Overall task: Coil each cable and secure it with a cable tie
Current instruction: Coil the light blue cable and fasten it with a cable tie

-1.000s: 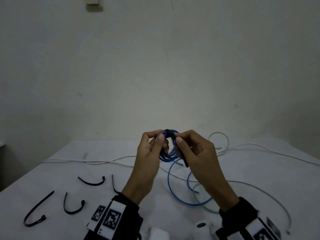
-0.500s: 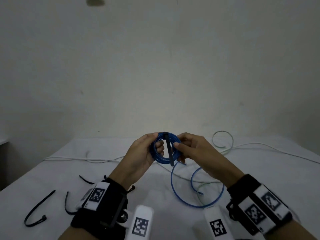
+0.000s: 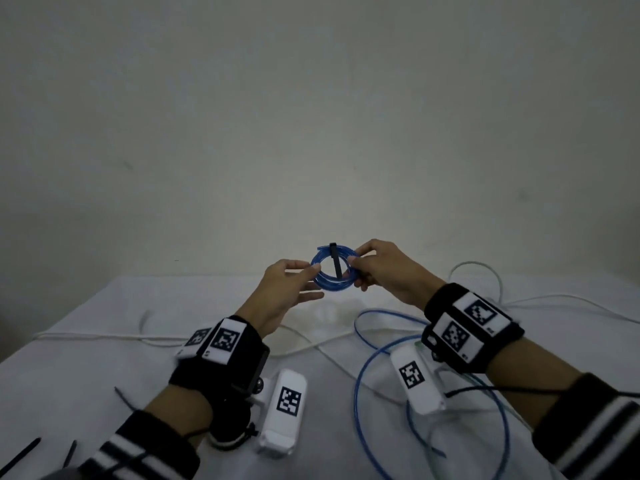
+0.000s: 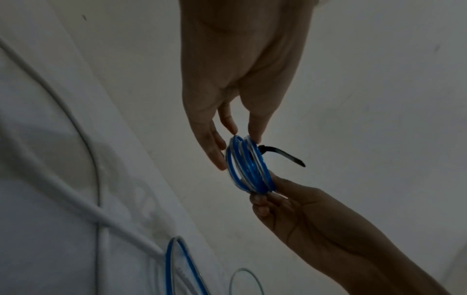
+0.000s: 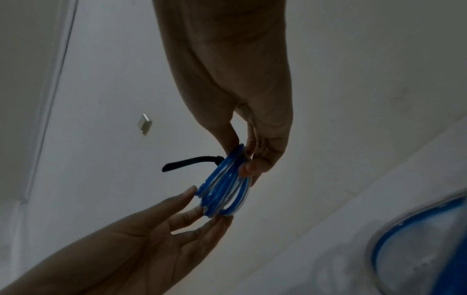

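Observation:
A small blue cable coil [image 3: 323, 284] is held up above the white table [image 3: 86, 368], near the wall. A black cable tie [image 3: 335, 263] wraps its top, and the tie's loose tail [image 4: 283, 154] sticks out sideways [image 5: 187, 162]. My right hand [image 3: 360, 268] pinches the coil's right side between thumb and fingers [image 5: 248, 167]. My left hand [image 3: 304, 280] has straight, spread fingers; their tips touch the coil's left rim [image 5: 199, 211]. The left thumb [image 4: 255, 127] and a fingertip [image 4: 231, 124] rest against the coil [image 4: 248, 167].
A long loose blue cable [image 3: 356, 393] lies in loops on the table under my right forearm. White cables [image 3: 104, 336] run across the table to both sides. Spare black ties [image 3: 20, 455] lie near the front left edge.
Both hands have carried the coil forward and higher. My left hand has loosened from gripping the coil to straight fingers touching it. The right hand keeps its pinch.

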